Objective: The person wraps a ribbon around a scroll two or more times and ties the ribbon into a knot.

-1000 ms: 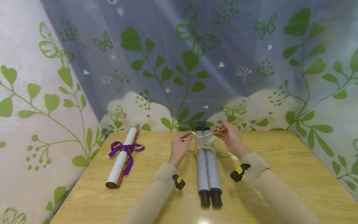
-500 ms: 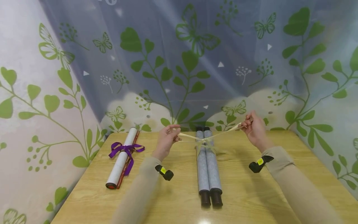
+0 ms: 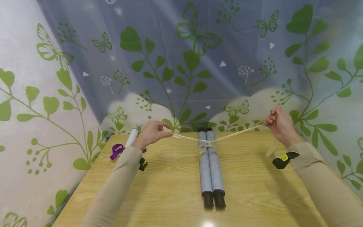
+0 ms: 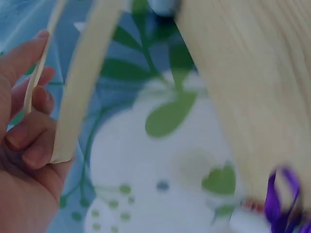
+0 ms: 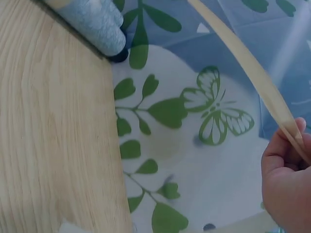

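Left hand [image 3: 153, 132] at ten o'clock and right hand [image 3: 280, 124] at two from the paired grey scrolls [image 3: 216, 171], the pale ribbon [image 4: 87, 73] crossed over them is pinched by both, an even pull best advised

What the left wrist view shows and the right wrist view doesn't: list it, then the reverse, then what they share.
Only the left wrist view shows the left hand and, at its lower right corner, part of the purple bow with the white roll.

Only the right wrist view shows the right hand and a printed green butterfly.

Both show a gripped pale-yellow ribbon, the wooden tabletop, the leaf-print backdrop and part of a grey roll.
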The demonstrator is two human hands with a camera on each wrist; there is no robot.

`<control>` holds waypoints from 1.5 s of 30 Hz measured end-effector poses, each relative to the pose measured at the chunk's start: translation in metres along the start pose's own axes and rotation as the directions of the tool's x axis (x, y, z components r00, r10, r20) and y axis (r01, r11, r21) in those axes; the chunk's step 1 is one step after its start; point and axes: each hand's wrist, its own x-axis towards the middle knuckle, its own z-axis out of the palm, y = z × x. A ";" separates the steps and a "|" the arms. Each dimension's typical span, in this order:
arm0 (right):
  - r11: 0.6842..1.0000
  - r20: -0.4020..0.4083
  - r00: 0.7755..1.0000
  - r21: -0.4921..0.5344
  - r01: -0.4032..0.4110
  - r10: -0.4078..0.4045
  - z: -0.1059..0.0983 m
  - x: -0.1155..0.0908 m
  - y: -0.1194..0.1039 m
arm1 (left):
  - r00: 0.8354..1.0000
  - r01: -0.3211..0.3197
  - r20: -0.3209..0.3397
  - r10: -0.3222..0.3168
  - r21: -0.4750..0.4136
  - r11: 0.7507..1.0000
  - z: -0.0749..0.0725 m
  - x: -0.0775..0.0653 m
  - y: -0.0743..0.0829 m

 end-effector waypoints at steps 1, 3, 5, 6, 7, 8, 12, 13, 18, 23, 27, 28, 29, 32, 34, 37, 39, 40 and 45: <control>1.000 -0.005 1.000 -0.019 0.001 -0.001 -0.002 0.000 -0.001 | 1.000 0.006 0.000 -0.006 0.044 0.999 -0.004 0.000 -0.002; 0.998 -0.009 1.000 -0.069 -0.003 0.002 -0.006 -0.001 -0.003 | 0.999 0.020 -0.028 -0.017 0.098 0.995 -0.012 -0.001 -0.006; 0.993 -0.002 1.000 -0.120 -0.010 0.010 -0.011 -0.002 -0.004 | 0.997 0.039 -0.069 -0.032 0.100 0.994 -0.017 -0.002 -0.012; 0.989 0.002 1.000 -0.150 -0.012 0.013 -0.014 -0.002 -0.004 | 0.995 0.045 -0.088 -0.037 0.089 0.995 -0.019 -0.003 -0.016; 0.984 0.007 1.000 -0.176 -0.016 0.017 -0.016 -0.002 -0.005 | 0.994 0.047 -0.102 -0.040 0.072 0.996 -0.020 -0.004 -0.020; 0.981 0.013 1.000 -0.193 -0.022 0.025 -0.018 -0.002 -0.005 | 0.993 0.046 -0.111 -0.039 0.055 0.997 -0.021 -0.006 -0.024; 0.966 0.006 0.998 -0.252 -0.055 0.058 -0.026 -0.004 -0.006 | 0.992 0.058 -0.117 -0.047 0.090 0.994 -0.020 -0.015 -0.043; 0.961 0.002 0.998 -0.268 -0.064 0.067 -0.027 -0.004 -0.006 | 0.992 0.064 -0.118 -0.051 0.109 0.992 -0.020 -0.018 -0.047; 0.930 -0.028 0.996 -0.356 -0.089 0.084 -0.038 -0.005 -0.004 | 0.992 0.100 -0.098 -0.083 0.185 0.978 -0.013 -0.031 -0.066; 0.806 -0.081 0.985 -0.566 -0.172 0.153 -0.053 -0.010 0.003 | 0.991 0.126 -0.067 -0.112 0.280 0.952 -0.009 -0.038 -0.079; 0.599 -0.094 0.979 -0.779 -0.186 0.181 -0.066 -0.016 0.015 | 0.989 0.144 -0.035 -0.141 0.341 0.929 -0.005 -0.042 -0.083; 0.544 -0.094 0.981 -0.821 -0.173 0.170 -0.069 -0.018 0.018 | 0.989 0.143 -0.025 -0.143 0.350 0.926 -0.004 -0.042 -0.084; 0.506 -0.098 0.983 -0.847 -0.163 0.153 -0.072 -0.019 0.022 | 0.988 0.146 -0.016 -0.150 0.356 0.923 -0.003 -0.043 -0.084; 0.367 -0.127 0.988 -0.918 -0.151 0.088 -0.078 -0.022 0.033 | 0.986 0.151 0.006 -0.164 0.367 0.918 0.003 -0.043 -0.085; 0.287 -0.143 0.988 -0.946 -0.153 0.056 -0.079 -0.023 0.039 | 0.987 0.146 0.005 -0.161 0.386 0.911 0.008 -0.042 -0.086; 0.198 -0.139 0.989 -0.970 -0.145 0.041 -0.076 -0.024 0.045 | 0.989 0.138 -0.004 -0.149 0.406 0.904 0.015 -0.041 -0.087; 0.204 -0.136 0.989 -0.968 -0.146 0.061 -0.072 -0.023 0.047 | 0.990 0.131 0.002 -0.144 0.394 0.910 0.019 -0.040 -0.086; 0.210 -0.137 0.988 -0.966 -0.150 0.076 -0.069 -0.022 0.048 | 0.990 0.125 0.010 -0.140 0.397 0.909 0.022 -0.040 -0.085; 0.106 -0.136 0.972 -0.982 -0.158 0.192 -0.056 -0.016 0.053 | 0.992 0.081 0.057 -0.116 0.431 0.899 0.041 -0.033 -0.070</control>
